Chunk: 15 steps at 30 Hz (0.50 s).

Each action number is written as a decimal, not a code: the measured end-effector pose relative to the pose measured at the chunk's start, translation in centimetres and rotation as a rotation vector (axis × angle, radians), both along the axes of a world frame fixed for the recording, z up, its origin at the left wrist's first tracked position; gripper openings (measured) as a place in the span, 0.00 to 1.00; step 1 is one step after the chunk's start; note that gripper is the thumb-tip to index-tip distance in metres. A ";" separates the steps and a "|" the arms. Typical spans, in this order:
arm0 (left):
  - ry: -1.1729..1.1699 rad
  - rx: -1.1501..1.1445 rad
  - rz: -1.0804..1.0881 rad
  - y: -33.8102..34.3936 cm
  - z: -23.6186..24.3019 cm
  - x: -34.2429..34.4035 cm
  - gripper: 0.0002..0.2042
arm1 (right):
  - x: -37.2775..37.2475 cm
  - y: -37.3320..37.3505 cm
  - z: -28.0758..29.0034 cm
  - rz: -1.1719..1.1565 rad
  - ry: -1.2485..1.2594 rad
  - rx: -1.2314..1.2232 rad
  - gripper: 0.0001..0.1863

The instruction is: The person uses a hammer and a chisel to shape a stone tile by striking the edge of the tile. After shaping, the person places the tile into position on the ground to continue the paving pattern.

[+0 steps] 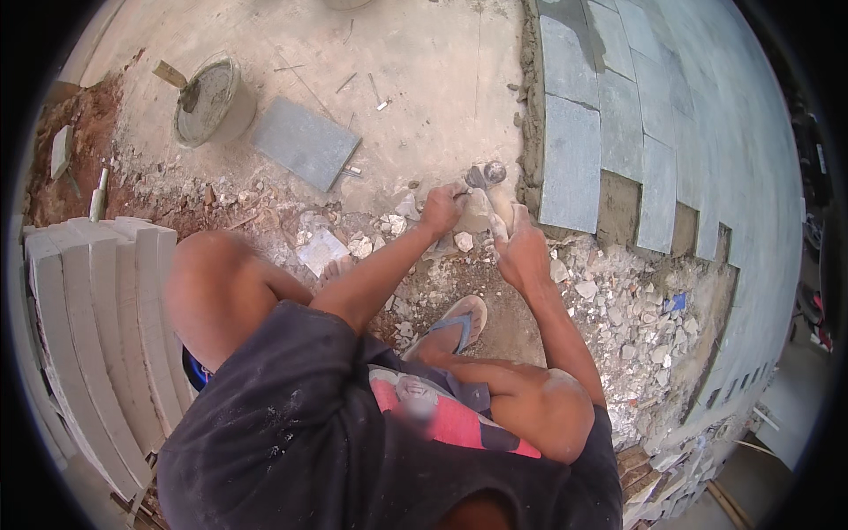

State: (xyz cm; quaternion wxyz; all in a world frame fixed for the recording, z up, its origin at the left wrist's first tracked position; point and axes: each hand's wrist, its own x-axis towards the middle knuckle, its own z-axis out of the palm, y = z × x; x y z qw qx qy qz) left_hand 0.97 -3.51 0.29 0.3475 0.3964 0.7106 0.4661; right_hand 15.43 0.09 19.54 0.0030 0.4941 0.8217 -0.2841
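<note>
My right hand (521, 250) is closed round the pale handle (501, 206) of a tool whose dark head with a rounded metal end (488, 174) lies just beyond my fingers. My left hand (442, 212) is closed beside that head, on a small dark piece that I cannot make out clearly. Both hands are over broken rubble (464, 240) at the edge of a pale floor slab (424, 97), just left of laid grey tiles (570, 159) with wet mortar (530, 115) along their edge.
A bucket of grey mortar (212, 110) with a handled tool stands at upper left, beside a loose grey tile (305, 141). Tall stacked pale slabs (97, 336) are at my left. Tiled surface with gaps (618, 208) spans the right. My sandalled foot (450, 327) is among the rubble.
</note>
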 end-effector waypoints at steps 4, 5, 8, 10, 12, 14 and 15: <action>-0.039 0.080 0.041 0.5 -0.8 0.1 0.08 | -0.6 -0.5 0.7 -0.069 0.140 0.052 0.24; -0.041 0.087 0.049 0.5 -0.8 0.2 0.07 | -0.6 -0.6 -0.5 -0.056 0.022 -0.002 0.24; -0.015 -0.001 -0.029 0.9 -0.8 0.2 0.10 | -0.2 0.0 -2.3 -0.039 -0.192 -0.099 0.25; 0.020 -0.104 -0.060 0.9 0.4 0.2 0.10 | 1.0 -0.1 -2.1 -0.044 -0.157 -0.151 0.25; 0.010 -0.075 -0.034 0.7 0.3 0.2 0.10 | 0.8 0.2 -2.0 -0.026 0.000 -0.037 0.24; -0.041 0.088 0.053 0.3 -1.1 -0.1 0.09 | 0.3 0.2 -1.2 -0.056 0.159 -0.017 0.24; -0.054 0.085 0.033 0.4 -0.9 0.0 0.09 | 0.0 0.4 -0.3 -0.105 0.239 -0.041 0.25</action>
